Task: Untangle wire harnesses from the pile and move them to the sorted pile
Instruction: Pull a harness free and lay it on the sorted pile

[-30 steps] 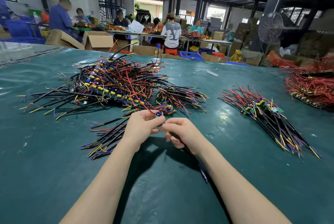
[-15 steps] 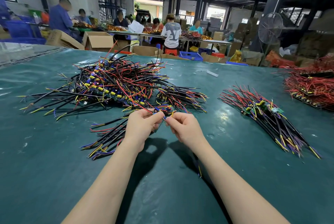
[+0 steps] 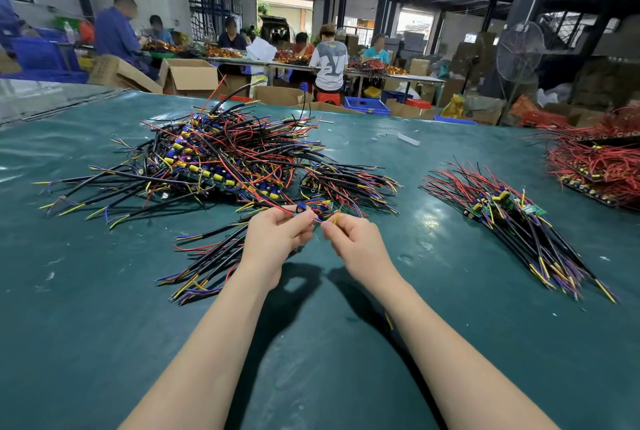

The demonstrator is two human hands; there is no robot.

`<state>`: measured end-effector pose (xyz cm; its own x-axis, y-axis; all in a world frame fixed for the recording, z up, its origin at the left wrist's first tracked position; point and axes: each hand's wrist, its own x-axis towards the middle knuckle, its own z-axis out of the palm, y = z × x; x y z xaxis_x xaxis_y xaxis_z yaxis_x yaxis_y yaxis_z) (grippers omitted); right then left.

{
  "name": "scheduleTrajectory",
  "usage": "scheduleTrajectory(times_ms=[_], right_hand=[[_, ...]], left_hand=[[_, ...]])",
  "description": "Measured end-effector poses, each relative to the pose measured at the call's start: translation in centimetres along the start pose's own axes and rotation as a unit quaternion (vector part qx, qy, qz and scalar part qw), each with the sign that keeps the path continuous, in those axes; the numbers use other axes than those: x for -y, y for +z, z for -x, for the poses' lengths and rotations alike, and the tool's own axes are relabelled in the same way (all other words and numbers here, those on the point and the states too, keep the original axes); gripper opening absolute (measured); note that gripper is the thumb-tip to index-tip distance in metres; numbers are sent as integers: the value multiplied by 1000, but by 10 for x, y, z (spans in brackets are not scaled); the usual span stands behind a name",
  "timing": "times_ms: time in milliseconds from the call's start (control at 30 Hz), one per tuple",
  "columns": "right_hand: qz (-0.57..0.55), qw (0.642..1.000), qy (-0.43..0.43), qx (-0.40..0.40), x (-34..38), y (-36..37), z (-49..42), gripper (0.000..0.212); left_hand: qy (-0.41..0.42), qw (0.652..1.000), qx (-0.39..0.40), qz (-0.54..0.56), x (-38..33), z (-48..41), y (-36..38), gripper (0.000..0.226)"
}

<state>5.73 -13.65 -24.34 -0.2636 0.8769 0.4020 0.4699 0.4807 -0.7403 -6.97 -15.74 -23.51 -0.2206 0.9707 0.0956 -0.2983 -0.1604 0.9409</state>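
1. Wire harness (image 3: 302,208): one with a small blue part is held up between both hands, just above the surface. The left hand (image 3: 273,242) curls its fingers round its red lead. The right hand (image 3: 356,242) pinches a yellow-and-blue lead end between thumb and forefinger. Both forearms reach in from the near edge.
2. The surface (image 3: 104,325) is a dark green sheet.
3. A loose bunch (image 3: 207,256) of harnesses lies beside and partly under the left hand.
4. The sorted pile (image 3: 512,221) lies well apart, right of the right hand.
5. The tangled pile (image 3: 221,159) sits just beyond the hands, toward the far left.
6. A heap of red wires (image 3: 595,166) lies at the right edge.
7. Past the far edge stand cardboard boxes (image 3: 188,77), a blue crate (image 3: 367,105) and a fan (image 3: 519,51), with people seated at tables.
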Motion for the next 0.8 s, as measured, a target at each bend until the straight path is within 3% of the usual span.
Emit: scheduleTrajectory(times_ms=[100, 167, 233, 400, 567, 667, 800], right_hand=[[130, 991, 1, 40, -1, 2, -2, 36], [150, 986, 41, 60, -3, 3, -5, 42], [117, 988, 74, 66, -4, 1, -5, 41], [-7, 997, 62, 54, -6, 4, -2, 21], [-168, 982, 80, 42, -3, 9, -2, 37], [-171, 980, 80, 58, 0, 8, 0, 32], [-44, 997, 61, 30, 4, 11, -1, 38]], left_hand=[[5, 1000, -9, -27, 8, 1, 2, 9], [11, 998, -13, -53, 13, 2, 3, 11], [22, 998, -17, -63, 15, 2, 3, 10], [25, 998, -44, -38, 8, -2, 3, 17], [5, 996, -87, 11, 2, -4, -2, 22], [14, 993, -112, 45, 1, -2, 1, 43], [41, 996, -82, 25, 1, 1, 3, 31]])
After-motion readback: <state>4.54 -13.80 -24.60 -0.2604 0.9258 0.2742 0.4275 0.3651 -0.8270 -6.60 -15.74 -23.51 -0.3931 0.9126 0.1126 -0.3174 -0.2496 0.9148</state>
